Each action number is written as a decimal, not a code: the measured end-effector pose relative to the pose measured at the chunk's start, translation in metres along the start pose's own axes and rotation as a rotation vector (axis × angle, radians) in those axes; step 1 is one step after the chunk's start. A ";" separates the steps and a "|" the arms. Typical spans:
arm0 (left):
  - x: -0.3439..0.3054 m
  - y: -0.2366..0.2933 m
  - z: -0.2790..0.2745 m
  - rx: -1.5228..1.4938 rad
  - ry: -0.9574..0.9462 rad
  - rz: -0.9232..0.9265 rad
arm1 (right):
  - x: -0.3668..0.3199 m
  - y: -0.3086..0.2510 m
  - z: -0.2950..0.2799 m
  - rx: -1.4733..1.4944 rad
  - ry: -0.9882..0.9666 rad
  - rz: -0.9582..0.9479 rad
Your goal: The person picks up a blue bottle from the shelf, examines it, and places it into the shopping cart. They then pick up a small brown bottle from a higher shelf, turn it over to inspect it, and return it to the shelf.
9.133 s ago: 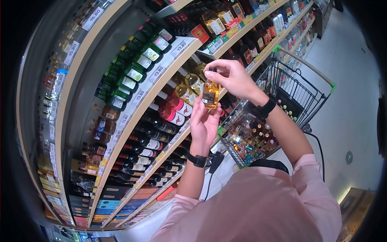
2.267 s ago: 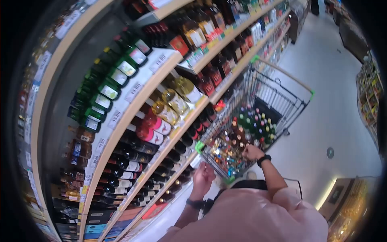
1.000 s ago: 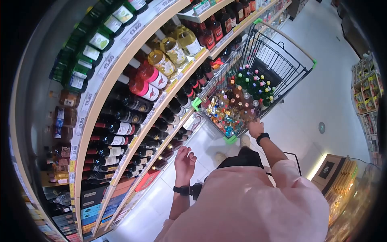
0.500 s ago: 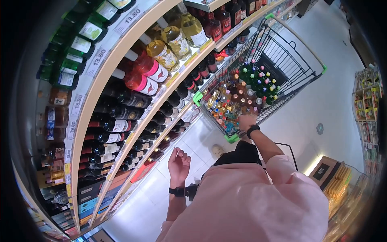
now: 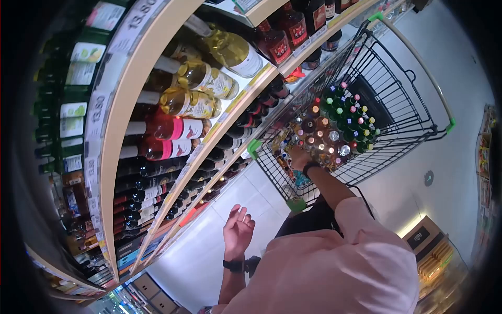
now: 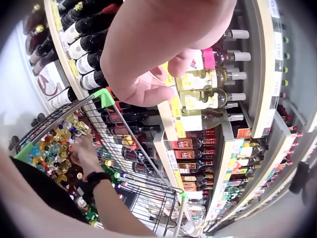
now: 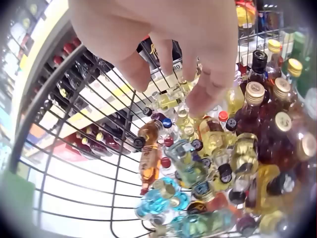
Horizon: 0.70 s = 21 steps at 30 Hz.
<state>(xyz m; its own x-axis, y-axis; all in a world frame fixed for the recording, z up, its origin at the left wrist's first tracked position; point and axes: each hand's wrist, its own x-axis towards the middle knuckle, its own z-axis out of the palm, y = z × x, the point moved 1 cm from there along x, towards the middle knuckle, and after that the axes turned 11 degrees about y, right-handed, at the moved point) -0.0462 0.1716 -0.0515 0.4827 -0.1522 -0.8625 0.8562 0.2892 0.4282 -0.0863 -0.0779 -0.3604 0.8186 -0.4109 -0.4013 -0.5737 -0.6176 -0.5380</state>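
Note:
The right hand (image 5: 299,158) reaches into the shopping cart (image 5: 396,150), above a heap of miniature bottles. Seen from the right wrist, that hand (image 7: 168,44) has its fingers spread and bent downward over small clear, yellow and blue bottles (image 7: 185,163); nothing shows between them, and whether the fingertips touch a bottle I cannot tell. Brown bottles (image 7: 254,106) with pale caps stand beside the heap. Outside the cart, near the shelves, the left hand (image 5: 239,230) is held up with loosely bent fingers and no object in it. The left wrist view shows this hand (image 6: 163,54) large, before the shelf.
Shelves of wine bottles (image 5: 209,83) run along the left, with a price rail (image 5: 97,123). Green bottles with coloured caps (image 5: 350,120) stand farther back in the cart. Tiled floor (image 5: 209,246) lies below the left hand. Boxed goods (image 5: 426,246) are at lower right.
The right hand has moved from the brown bottles' near edge toward the small bottles on the cart's left side. The left hand stays raised and loose. The head view has shifted.

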 end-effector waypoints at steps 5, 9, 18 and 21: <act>-0.003 -0.020 0.013 -0.019 0.035 -0.015 | 0.050 -0.002 0.003 -0.103 0.200 -0.132; -0.007 -0.034 0.016 -0.059 0.060 -0.025 | 0.089 0.006 0.028 -0.219 0.268 -0.190; -0.013 -0.046 0.012 -0.152 0.117 -0.011 | 0.124 0.014 0.046 -0.310 0.259 -0.265; -0.012 -0.047 0.000 -0.203 0.148 -0.043 | 0.127 0.015 0.043 -0.268 0.182 -0.247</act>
<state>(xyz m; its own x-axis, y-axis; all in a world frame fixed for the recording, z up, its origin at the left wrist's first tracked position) -0.0921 0.1595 -0.0611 0.4017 -0.0325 -0.9152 0.8134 0.4719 0.3402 0.0078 -0.1102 -0.4514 0.9361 -0.3253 -0.1339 -0.3516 -0.8557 -0.3795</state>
